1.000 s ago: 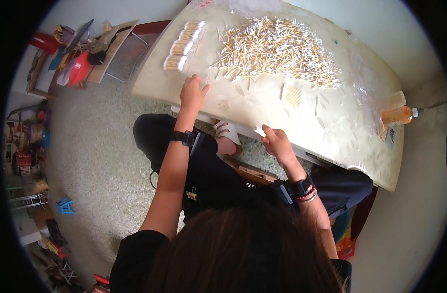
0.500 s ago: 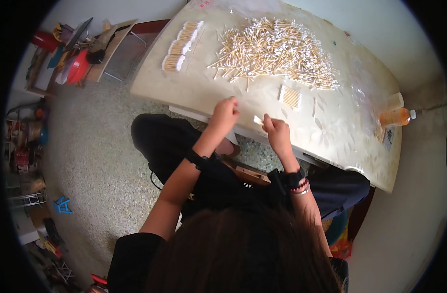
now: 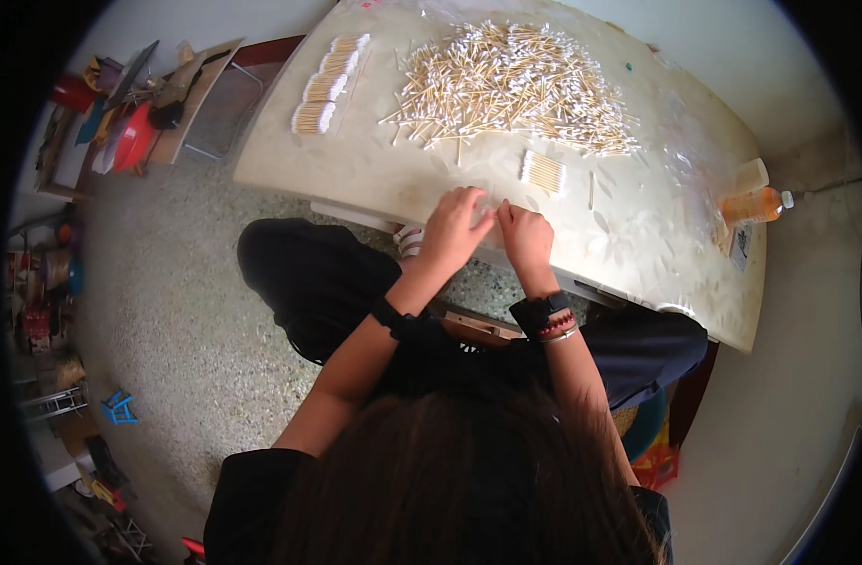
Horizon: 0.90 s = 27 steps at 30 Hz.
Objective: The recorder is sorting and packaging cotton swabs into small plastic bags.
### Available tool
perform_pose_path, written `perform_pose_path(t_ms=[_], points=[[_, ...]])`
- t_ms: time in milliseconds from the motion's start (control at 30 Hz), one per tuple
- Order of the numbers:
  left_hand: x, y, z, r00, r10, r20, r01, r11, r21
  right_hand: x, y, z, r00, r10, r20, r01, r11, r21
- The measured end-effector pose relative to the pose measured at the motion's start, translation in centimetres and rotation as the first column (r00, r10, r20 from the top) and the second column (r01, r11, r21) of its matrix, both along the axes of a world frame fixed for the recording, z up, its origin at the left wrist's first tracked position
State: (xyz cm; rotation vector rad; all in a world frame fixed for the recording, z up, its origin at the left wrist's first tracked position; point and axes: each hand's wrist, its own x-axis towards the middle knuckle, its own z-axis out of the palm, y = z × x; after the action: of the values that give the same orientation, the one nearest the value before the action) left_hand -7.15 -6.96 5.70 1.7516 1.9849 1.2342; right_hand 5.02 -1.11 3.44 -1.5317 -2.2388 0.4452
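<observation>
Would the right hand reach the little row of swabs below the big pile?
Probably yes: the right hand is close to the little row of swabs, with nothing seen blocking the way.

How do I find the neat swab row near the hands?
Find the pale table, then its big heap of cotton swabs. Just below it in the picture, above the right hand, lies the little row. Its swabs lie side by side, unlike the jumbled heap or the lone stick beside it.
</observation>
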Motion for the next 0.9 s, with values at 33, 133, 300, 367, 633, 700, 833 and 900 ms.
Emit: perform_pose_path(t_ms=[33, 133, 300, 367, 633, 700, 833, 900], points=[[-1.0, -0.4, 0.0, 1.0, 0.001, -0.001, -0.001, 1.0, -0.001, -0.1, 0.0, -0.1, 1.0, 0.002, 0.014, -0.003, 0.998, 0.055], [-2.8, -1.2, 0.0, 0.978, -0.188, -0.096, 0.186, 0.982, -0.031, -0.1, -0.3, -0.2, 0.998, 0.055, -0.014, -0.052, 0.985, 0.164], [-2.9, -1.4, -0.6, 0.963, -0.266, -0.042, 0.264, 0.963, -0.048, -0.7, -0.7, -0.4, 0.996, 0.092, -0.016, -0.086, 0.967, 0.24], [-2.7, -1.3, -0.9, 0.962, -0.27, -0.036, 0.269, 0.963, -0.035, -0.7, -0.8, -0.8, 0.995, 0.097, -0.025, -0.087, 0.96, 0.266], [-2.2, -1.3, -1.2, 0.966, -0.25, -0.066, 0.248, 0.968, -0.044, -0.4, -0.6, 0.2, 0.958, 0.279, -0.061, -0.244, 0.91, 0.334], [-2.1, -1.4, -1.1, 0.969, -0.229, -0.097, 0.227, 0.973, -0.033, 0.7, -0.4, 0.8, 0.934, 0.335, -0.123, -0.278, 0.899, 0.337], [-1.9, -1.4, -1.3, 0.971, -0.222, -0.092, 0.223, 0.975, -0.005, 3.4, 0.0, 1.6, 0.831, 0.459, -0.314, -0.417, 0.888, 0.197], [-1.8, -1.3, -1.4, 0.972, -0.208, -0.112, 0.207, 0.978, -0.025, 4.0, -0.1, 1.5, 0.798, 0.48, -0.364, -0.465, 0.875, 0.133]])
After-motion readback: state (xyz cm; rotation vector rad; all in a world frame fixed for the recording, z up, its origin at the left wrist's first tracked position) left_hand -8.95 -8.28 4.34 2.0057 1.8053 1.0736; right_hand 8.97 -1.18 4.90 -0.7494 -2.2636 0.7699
